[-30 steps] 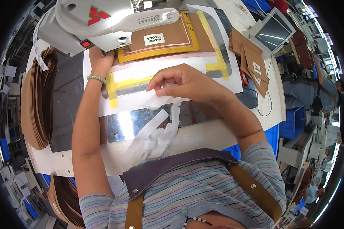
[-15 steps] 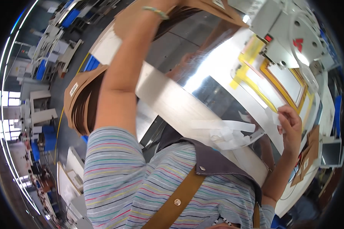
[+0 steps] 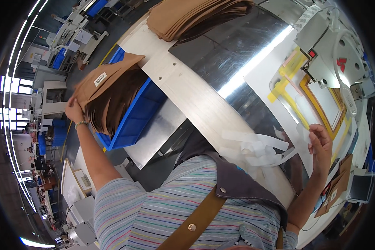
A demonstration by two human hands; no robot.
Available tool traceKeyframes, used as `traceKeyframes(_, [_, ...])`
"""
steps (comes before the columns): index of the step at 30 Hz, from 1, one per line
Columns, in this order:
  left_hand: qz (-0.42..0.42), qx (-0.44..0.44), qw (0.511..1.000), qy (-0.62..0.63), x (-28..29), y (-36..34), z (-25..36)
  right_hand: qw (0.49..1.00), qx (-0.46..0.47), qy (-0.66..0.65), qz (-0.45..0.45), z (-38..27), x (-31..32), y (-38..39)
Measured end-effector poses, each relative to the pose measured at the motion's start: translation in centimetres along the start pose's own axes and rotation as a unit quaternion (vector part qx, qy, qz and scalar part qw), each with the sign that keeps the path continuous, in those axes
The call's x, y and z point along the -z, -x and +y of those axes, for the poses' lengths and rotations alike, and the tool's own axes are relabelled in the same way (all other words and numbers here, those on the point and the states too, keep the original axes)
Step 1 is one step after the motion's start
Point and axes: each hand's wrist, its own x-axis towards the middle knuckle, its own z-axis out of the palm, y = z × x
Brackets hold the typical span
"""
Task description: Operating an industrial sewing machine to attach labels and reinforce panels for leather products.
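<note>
My left hand is out at the left, its fingers closed on the outer edge of a brown panel with a small white label. That panel lies on top of a stack of similar panels with dark undersides, which stand in a blue bin. On the right, my right hand is raised beside the sewing machine's yellow frame, thumb and fingers pinched together. A pale, thin piece seems to show at its fingertips, but I cannot make it out.
Another stack of brown panels lies on the table's far end. The sewing machine head stands at the right. Loose white strips lie near my body. More brown pieces and a small screen are at the far right.
My left hand has moved from the far stack down and left to the panels in the blue bin. The labelled panel has shifted. My right hand stays pinched beside the frame.
</note>
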Motion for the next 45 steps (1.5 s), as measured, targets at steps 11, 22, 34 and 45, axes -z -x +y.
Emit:
traceKeyframes(11, [0.115,-0.172,0.97,-0.13,3.4,7.6,9.2,1.0,-0.005,0.003,-0.024,0.2,-0.1,-0.2])
traceKeyframes(22, [-0.154,-0.364,0.909,-0.134,-5.0,7.8,20.6,1.0,-0.011,0.015,-0.01,0.3,0.2,0.0])
traceKeyframes(34, [-0.258,-0.338,0.868,-0.257,-8.5,4.7,17.3,0.999,-0.032,0.023,-0.013,-0.9,-0.6,-0.5])
traceKeyframes(45, [-0.604,-0.229,0.61,0.459,-2.2,20.9,49.6,0.999,0.026,0.034,0.016,-4.1,-1.5,-0.7])
